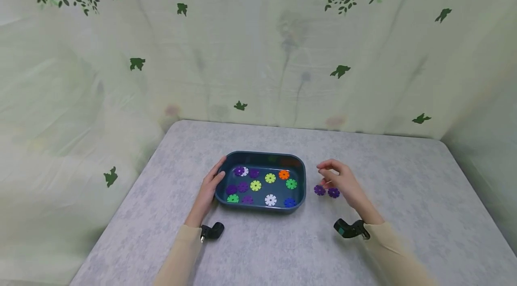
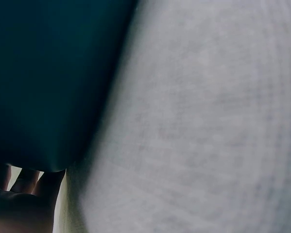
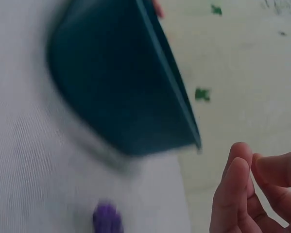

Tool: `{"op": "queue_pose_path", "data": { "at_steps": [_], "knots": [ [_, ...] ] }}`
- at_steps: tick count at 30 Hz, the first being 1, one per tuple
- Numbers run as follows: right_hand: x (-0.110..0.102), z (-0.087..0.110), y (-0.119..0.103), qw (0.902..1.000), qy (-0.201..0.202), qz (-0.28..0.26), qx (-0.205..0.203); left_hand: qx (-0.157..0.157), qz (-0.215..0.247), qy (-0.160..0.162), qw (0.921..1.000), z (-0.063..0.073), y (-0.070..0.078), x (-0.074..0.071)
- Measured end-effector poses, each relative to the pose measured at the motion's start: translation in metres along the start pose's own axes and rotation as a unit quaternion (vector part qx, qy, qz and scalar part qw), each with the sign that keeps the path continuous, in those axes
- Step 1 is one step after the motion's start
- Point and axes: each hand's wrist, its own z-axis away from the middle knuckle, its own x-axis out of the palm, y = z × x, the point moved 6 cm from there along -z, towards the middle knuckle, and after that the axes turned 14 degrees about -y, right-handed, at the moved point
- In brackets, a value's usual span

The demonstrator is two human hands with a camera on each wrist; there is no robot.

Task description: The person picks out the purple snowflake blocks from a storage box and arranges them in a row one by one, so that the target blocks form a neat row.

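A dark teal rectangular tray (image 1: pixel 258 208) lies on the table with several notched plastic discs inside, among them a white disc (image 1: pixel 270 200) and an orange disc (image 1: pixel 284 174). My left hand (image 1: pixel 208 189) holds the tray's left end, thumb at the rim and fingers against the outer wall. To the right of the tray, my right hand (image 1: pixel 341 183) hovers over two purple discs, one on the left (image 1: pixel 319 191) and one on the right (image 1: pixel 334 193). Its fingers are loosely bent, and nothing shows between the thumb and fingertips (image 3: pixel 240 167) in the right wrist view.
The grey mottled table (image 1: pixel 282 250) runs back to a pale curtain (image 1: pixel 258 52) printed with leaves, which also hangs along both sides. A black wrist camera (image 1: pixel 213 231) sits on the left wrist, another camera (image 1: pixel 349 228) on the right wrist.
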Motion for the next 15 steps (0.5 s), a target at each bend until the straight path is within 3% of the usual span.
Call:
{"op": "queue_pose_path", "data": {
  "at_steps": [4,10,15],
  "knots": [
    [0.038,-0.022,-0.014,0.9981,-0.055,-0.018,-0.023,-0.004,0.000,-0.007,1.0000,0.003,0.012,0.005],
    [0.098,-0.053,-0.025,0.9876,-0.149,-0.022,-0.044,-0.012,-0.011,-0.004,0.9999,0.004,0.014,0.006],
    [0.141,-0.070,-0.022,0.9726,-0.231,-0.004,-0.025,-0.005,-0.010,-0.005,0.9999,0.004,0.015,0.006]
  ]
}}
